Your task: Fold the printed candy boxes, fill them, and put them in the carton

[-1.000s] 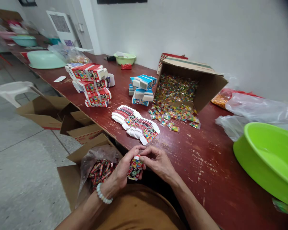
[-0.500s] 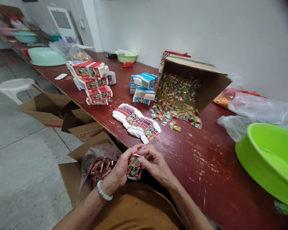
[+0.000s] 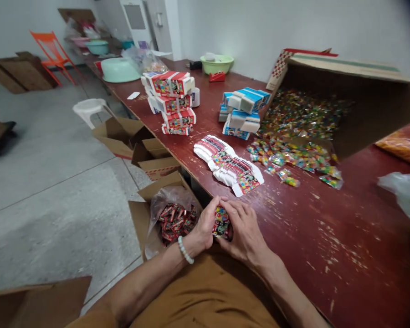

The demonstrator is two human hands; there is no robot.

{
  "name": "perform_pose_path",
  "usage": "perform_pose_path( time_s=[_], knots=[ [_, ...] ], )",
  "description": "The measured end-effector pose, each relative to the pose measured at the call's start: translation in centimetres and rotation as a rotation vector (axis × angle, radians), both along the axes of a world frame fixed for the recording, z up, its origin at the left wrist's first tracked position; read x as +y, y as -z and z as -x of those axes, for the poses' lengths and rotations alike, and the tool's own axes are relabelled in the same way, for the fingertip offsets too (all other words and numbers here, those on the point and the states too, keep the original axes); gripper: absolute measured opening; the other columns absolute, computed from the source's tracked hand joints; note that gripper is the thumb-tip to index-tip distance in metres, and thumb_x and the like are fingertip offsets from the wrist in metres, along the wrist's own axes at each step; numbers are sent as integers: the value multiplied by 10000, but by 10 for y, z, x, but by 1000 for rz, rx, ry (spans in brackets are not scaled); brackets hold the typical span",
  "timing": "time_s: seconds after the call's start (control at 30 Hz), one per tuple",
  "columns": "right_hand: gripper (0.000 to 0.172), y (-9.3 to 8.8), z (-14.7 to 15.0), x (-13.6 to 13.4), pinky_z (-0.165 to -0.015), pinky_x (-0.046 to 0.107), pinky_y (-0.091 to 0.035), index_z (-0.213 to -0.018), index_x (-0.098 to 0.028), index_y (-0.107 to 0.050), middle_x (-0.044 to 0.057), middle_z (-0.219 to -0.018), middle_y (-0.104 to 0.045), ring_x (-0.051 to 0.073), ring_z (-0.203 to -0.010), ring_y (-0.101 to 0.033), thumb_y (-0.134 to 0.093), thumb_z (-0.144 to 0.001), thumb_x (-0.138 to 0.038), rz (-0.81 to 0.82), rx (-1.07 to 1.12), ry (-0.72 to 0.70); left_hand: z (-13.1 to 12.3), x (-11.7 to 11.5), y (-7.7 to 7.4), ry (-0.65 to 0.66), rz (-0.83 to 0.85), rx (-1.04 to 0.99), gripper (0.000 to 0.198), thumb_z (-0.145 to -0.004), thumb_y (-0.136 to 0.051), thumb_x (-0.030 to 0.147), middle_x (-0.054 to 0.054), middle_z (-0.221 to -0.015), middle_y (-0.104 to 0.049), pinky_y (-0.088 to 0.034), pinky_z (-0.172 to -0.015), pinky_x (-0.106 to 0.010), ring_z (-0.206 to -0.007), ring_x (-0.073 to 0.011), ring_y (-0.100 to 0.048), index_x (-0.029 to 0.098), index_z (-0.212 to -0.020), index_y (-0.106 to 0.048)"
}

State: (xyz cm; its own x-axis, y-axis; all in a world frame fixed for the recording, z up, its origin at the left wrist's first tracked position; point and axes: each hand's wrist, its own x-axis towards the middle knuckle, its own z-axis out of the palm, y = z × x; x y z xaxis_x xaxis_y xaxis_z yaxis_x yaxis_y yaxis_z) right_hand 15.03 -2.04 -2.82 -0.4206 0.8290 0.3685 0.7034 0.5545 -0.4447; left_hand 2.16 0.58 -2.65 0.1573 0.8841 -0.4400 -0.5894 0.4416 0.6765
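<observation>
At the near edge of the bench (image 3: 331, 255), a small printed card box (image 3: 222, 223) is held between the left hand (image 3: 201, 223) and the right hand (image 3: 241, 232), just above a brown garment (image 3: 205, 291) on the lap. Both hands are closed narrowly around it and nearly meet, so that only part of its red, black and multicoloured print is exposed. A white beaded bracelet (image 3: 184, 249) is worn on the left wrist.

At 10 o'clock from the hands, a clear plastic bag (image 3: 167, 200) of red-wrapped sweets (image 3: 174, 222) is set in an open cardboard box (image 3: 138, 223) just beside the left hand. Flat printed card blanks (image 3: 228, 164) are laid out on the bench at 12 o'clock. Stacked red-and-white boxes (image 3: 172, 102) are placed at 11 o'clock, and blue-and-white boxes (image 3: 242, 111) at 12 o'clock. At 1 o'clock, a cardboard carton (image 3: 362, 98) is tipped on its side, with small wrapped sweets (image 3: 294, 157) spilled from its mouth across the bench. A pale green basin (image 3: 119, 69) and a lime-green bowl (image 3: 217, 64) are seen farther along the bench, at 11 o'clock.
</observation>
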Motion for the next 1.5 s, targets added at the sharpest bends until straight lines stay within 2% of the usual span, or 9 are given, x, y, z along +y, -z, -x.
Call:
perform_pose_path(
  time_s=[0.2,0.37,0.43,0.57,0.83,1.0,1.1,1.37,1.5],
  knots=[
    [799,4,8,-1,-953,520,-425,-1383,-149,-410,184,-1264,-538,359,-1115,-503,-697,-644,-251,37,52,-63,6,-1,7,125,109,-27,330,-783,-648,461,-49,-764,-712,-533,-695,-311,-739,-211,-686,149,-892,-646],
    [834,0,-10,24,-1033,482,-418,-1445,-222,-346,158,-1418,-409,323,-1285,-428,-741,-751,-458,134,221,13,61,4,19,128,42,166,428,-837,-573,508,13,-723,-664,-466,-494,-261,-506,-148,-590,233,-1165,-571],
    [672,6,-32,48,-1001,486,-441,-1397,-193,-407,171,-1347,-461,306,-1224,-482,-654,-839,-475,89,293,256,92,13,35,12,-143,778,469,-861,-480,567,-39,-901,-697,-534,-691,-325,-751,-198,-670,229,-1170,-581],
    [701,22,-75,97,-981,539,-421,-1344,-126,-465,214,-1289,-489,350,-1194,-485,-635,-821,-561,29,201,554,133,32,58,-41,-161,1004,503,-770,-593,523,-126,-1291,-591,-356,-1071,-468,-1262,-329,-486,199,-1153,-580],
    [699,24,-67,108,-920,562,-380,-1106,-159,-610,206,-1242,-520,413,-1158,-460,-744,-639,-661,209,50,827,88,33,14,-36,-606,1263,446,-863,-496,424,-115,-1280,-570,-369,-1063,-446,-1202,-285,-515,200,-1245,-549],
    [600,20,-76,101,-812,459,-454,-961,-199,-560,106,-984,-626,302,-904,-586,-734,-599,-645,297,735,752,53,32,-18,-19,-658,1083,397,-831,-582,333,-69,-1291,-591,-412,-1024,-388,-1198,-273,-529,255,-1220,-604],
    [506,5,-82,87,-694,364,-490,-944,-200,-555,61,-865,-665,227,-753,-618,-650,-708,-637,380,868,609,40,36,-33,6,-640,930,399,-788,-663,316,-67,-1278,-616,-391,-1035,-360,-1193,-267,-534,244,-1179,-639],
    [270,-49,-50,43,-713,283,-499,-906,-231,-621,-8,-832,-670,158,-750,-613,-770,-767,-409,594,1128,59,9,25,-48,896,-181,-149,461,-736,-733,468,-128,-965,-730,-510,-785,-348,-829,-253,-705,143,-1056,-672],
    [237,-51,-43,35,-673,258,-490,-950,-242,-630,-11,-827,-664,143,-725,-598,-740,-811,-399,642,1132,-11,4,14,-45,943,-152,-219,434,-681,-793,421,-95,-778,-718,-540,-736,-364,-717,-257,-715,116,-970,-685]
  ],
)
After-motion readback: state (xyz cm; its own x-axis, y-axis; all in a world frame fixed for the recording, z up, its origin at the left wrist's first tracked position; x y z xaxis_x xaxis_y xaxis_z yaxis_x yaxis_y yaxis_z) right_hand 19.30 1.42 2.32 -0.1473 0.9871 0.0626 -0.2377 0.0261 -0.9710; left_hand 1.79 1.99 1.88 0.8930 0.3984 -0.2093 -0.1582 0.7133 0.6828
